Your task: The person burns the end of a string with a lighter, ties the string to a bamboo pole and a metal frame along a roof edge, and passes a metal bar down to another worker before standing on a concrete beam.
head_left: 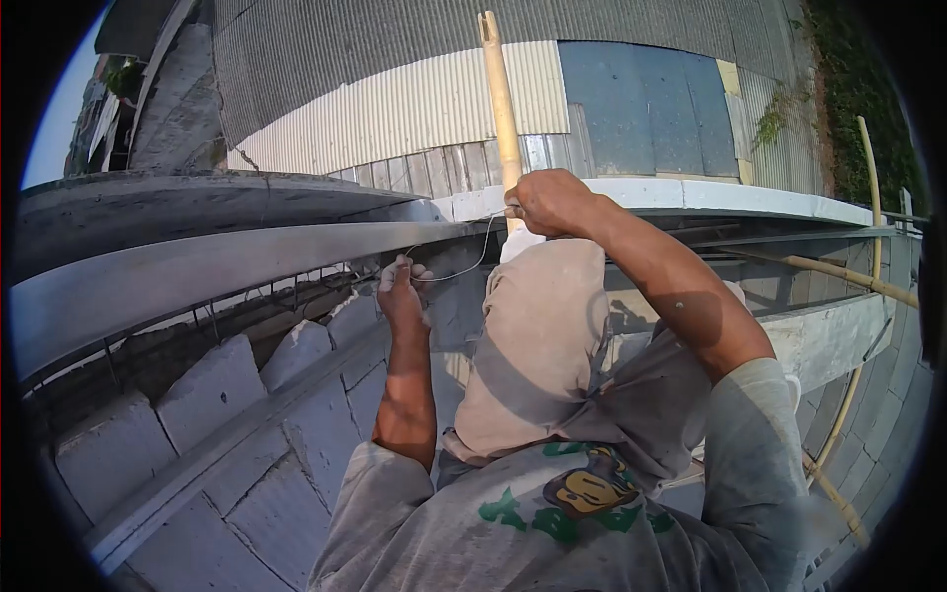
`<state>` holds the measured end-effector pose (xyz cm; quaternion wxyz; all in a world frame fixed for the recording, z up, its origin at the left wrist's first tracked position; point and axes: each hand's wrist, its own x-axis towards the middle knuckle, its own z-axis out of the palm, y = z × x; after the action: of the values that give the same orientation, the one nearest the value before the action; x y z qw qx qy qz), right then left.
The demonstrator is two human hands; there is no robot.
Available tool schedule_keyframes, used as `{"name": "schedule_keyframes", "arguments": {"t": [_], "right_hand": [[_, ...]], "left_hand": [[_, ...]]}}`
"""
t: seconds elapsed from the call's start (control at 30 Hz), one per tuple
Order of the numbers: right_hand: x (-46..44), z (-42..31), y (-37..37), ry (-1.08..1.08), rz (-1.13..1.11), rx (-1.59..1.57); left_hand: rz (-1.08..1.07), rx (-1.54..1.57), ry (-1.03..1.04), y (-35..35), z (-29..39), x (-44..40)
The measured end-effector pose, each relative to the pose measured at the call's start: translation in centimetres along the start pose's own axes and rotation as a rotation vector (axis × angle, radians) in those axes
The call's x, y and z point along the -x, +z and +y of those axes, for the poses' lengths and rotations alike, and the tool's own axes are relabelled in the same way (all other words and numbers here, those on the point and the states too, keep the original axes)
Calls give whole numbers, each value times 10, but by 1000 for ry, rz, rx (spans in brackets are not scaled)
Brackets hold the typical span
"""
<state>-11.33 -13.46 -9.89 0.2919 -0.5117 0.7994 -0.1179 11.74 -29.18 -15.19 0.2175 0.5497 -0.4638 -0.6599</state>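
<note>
A thin pale wire (483, 252) runs in a loose curve between my two hands. My left hand (400, 286) is closed, pinching one end of the wire beside the long grey beam (247, 259). At the bamboo pole (500, 99), my right hand (554, 201) is closed on the other end, with its fingertips against the pole; whether they also grip the pole is hard to see. The pole stands upright in front of my bent knee (543, 316), its top end notched. Something white (518, 243) shows at the pole's base, partly hidden by the knee.
Below and beyond lie corrugated roof sheets (395, 109) and a blue panel (646, 109). A pale block wall (266, 474) drops away at left, with rods under the beam. More bamboo poles (838, 274) cross at right, near a concrete ledge (829, 340).
</note>
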Motion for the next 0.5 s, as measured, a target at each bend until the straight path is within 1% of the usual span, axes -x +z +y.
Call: {"name": "schedule_keyframes", "arguments": {"t": [0.07,0.13,0.17,0.2,0.23,0.27,0.3,0.33,0.37,0.4,0.43,0.47,0.5], "right_hand": [[-13,-9,0,-12,43,-33],[-26,-16,4,-30,59,-59],[-33,-18,7,-5,81,-48],[-40,-20,10,25,104,-36],[-49,-23,12,36,73,-33],[-58,-20,14,77,49,-26],[-71,-15,26,105,46,-16],[-66,-21,13,137,-29,-3],[-71,-21,14,163,-53,-5],[-75,-21,22,146,54,-31],[-83,-21,21,126,-15,-46],[-87,-23,23,109,-10,-42],[-96,-24,30,142,-38,-14]], "left_hand": [[16,-16,9,-2,-4,-2],[-71,-69,11,-13,-14,-8],[-119,-93,10,-19,-22,-12],[-109,-145,83,-27,-33,-20],[-111,-195,156,-35,-40,-28],[-23,-311,232,-37,-37,-31],[9,-274,217,-43,-34,-40],[12,-159,177,-59,-44,-65],[-3,-96,145,-69,-45,-89],[-93,-145,173,-83,-47,-120],[-46,-152,152,-67,-25,-116],[-238,-256,167,-76,-39,-171],[-431,-350,196,-86,-53,-224]]}}
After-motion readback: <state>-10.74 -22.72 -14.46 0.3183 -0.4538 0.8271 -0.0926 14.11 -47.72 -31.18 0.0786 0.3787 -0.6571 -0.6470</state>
